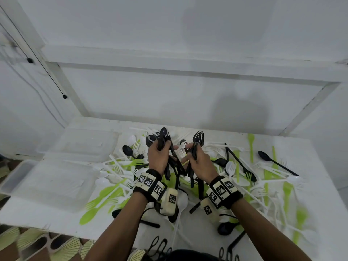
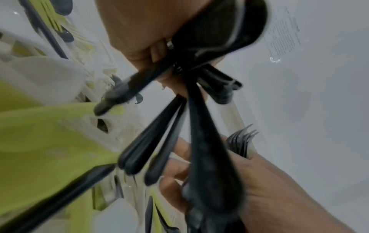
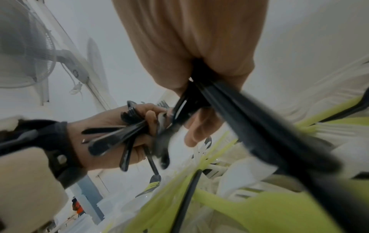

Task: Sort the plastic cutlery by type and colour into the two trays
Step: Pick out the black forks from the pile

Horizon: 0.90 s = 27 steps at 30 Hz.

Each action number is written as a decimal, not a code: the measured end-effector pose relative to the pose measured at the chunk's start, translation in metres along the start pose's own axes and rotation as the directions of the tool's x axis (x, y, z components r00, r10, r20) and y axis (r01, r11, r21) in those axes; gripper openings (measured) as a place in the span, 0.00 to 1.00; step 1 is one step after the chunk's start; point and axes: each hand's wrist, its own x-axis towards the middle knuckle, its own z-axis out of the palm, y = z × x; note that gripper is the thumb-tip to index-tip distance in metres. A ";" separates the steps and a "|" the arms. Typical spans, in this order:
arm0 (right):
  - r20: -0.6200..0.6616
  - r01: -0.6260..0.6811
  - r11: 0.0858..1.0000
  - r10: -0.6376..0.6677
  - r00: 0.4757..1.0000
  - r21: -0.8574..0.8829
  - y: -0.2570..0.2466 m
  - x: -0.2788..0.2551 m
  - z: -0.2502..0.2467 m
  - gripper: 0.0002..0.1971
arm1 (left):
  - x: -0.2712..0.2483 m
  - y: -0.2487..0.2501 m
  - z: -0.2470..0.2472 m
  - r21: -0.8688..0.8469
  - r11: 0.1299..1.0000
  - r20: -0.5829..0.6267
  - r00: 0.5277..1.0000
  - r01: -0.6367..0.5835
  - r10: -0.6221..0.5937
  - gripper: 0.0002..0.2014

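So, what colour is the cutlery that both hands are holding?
Black: the left hand and right hand each grip black cutlery, clearest in the head view.

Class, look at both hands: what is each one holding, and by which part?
The left hand grips a bunch of black cutlery around the upper handles, heads up. The right hand grips black forks around their handles, tines up.
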 end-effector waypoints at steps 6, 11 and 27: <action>-0.035 -0.003 1.000 0.004 0.999 0.022 -0.008 -0.002 0.004 0.08 | 0.006 0.012 -0.001 0.120 0.988 0.000 0.995 -0.096 0.096 0.10; -0.051 0.000 1.000 0.002 0.999 0.030 -0.024 0.000 0.009 0.09 | 0.008 0.000 0.006 0.119 0.991 0.094 0.994 -0.063 0.052 0.07; 0.148 -0.013 0.980 0.043 0.988 -0.201 -0.009 0.003 0.012 0.16 | -0.009 -0.003 -0.007 -0.092 0.990 0.267 0.961 0.105 -0.077 0.12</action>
